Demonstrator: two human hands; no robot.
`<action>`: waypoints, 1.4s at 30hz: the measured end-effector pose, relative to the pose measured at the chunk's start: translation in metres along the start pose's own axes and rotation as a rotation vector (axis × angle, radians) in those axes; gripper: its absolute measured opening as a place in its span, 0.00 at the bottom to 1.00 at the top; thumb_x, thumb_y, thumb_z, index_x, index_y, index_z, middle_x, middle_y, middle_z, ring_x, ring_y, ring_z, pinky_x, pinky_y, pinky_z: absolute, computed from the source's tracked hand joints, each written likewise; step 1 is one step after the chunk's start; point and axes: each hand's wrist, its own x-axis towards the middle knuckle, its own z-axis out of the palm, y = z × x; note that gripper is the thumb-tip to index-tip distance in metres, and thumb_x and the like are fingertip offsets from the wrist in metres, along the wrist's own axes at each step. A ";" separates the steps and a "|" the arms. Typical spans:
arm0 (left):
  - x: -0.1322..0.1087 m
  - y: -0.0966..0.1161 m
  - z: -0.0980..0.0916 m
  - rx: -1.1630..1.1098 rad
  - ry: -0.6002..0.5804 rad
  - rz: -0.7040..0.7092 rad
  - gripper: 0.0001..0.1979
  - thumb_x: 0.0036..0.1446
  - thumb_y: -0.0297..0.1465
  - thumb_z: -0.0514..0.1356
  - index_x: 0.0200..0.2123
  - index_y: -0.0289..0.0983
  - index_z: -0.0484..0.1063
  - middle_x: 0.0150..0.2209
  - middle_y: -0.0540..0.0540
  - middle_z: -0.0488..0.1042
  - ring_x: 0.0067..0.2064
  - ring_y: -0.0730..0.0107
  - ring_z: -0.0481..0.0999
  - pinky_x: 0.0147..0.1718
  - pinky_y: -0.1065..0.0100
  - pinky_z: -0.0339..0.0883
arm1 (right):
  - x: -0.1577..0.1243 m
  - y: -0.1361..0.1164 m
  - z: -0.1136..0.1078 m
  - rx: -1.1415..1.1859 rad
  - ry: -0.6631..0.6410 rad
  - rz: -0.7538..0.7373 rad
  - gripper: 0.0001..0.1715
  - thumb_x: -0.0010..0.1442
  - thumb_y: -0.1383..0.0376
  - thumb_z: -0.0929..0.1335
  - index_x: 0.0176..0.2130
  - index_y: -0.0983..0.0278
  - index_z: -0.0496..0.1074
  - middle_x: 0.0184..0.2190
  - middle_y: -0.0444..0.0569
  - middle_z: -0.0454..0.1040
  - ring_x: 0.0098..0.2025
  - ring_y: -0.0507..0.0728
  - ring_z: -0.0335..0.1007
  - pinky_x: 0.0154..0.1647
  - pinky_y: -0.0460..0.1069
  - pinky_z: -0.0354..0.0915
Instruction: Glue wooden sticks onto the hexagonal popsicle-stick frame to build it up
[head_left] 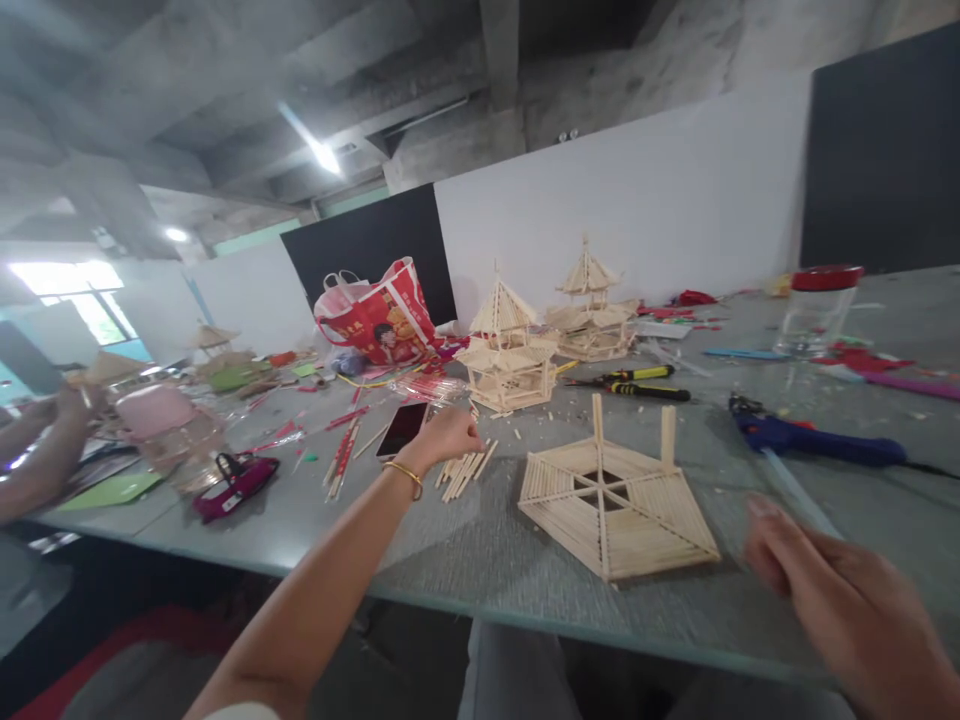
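Observation:
My left hand (450, 437), with a gold bracelet on its wrist, is closed at a small pile of thin wooden sticks (469, 472). Whatever its fingertips pinch is hidden. In front of me lies a flat polygonal panel (652, 535) made of glued sticks, with a dark opening at its middle. Two short stick posts (667, 437) stand upright at its far side. To the right of the panel, apart from it, my right hand (840, 580) is loosely closed, thumb against the curled forefinger. Nothing shows in it.
A blue glue gun (817, 440) and yellow-black pliers (637, 385) lie beyond the panel. Two stick pavilions (514, 350) stand behind. A phone (403, 432), red bag (379, 320), purple pouch (234, 487) and red-lidded jar (817, 315) are around. Another person's hands (67, 420) work at far left.

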 end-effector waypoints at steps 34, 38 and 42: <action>0.019 0.006 0.031 -0.612 0.030 -0.057 0.04 0.46 0.27 0.55 0.26 0.33 0.68 0.14 0.54 0.64 0.15 0.79 0.62 0.14 0.78 0.54 | 0.000 -0.012 -0.001 -0.092 -0.020 0.024 0.33 0.53 0.40 0.50 0.13 0.60 0.50 0.12 0.42 0.52 0.18 0.52 0.52 0.23 0.49 0.51; 0.021 0.007 0.041 -0.648 0.017 -0.066 0.02 0.41 0.25 0.58 0.23 0.32 0.69 0.11 0.55 0.62 0.12 0.78 0.61 0.12 0.77 0.52 | 0.000 -0.013 -0.003 -0.119 -0.049 0.012 0.32 0.55 0.42 0.51 0.13 0.60 0.51 0.12 0.42 0.51 0.16 0.52 0.51 0.21 0.49 0.50; 0.021 0.014 0.035 -0.713 0.091 -0.011 0.05 0.45 0.27 0.57 0.28 0.32 0.70 0.15 0.54 0.65 0.15 0.79 0.63 0.14 0.78 0.55 | -0.004 -0.018 -0.002 -0.049 0.019 -0.013 0.31 0.57 0.44 0.53 0.13 0.60 0.50 0.12 0.41 0.51 0.16 0.51 0.51 0.21 0.48 0.50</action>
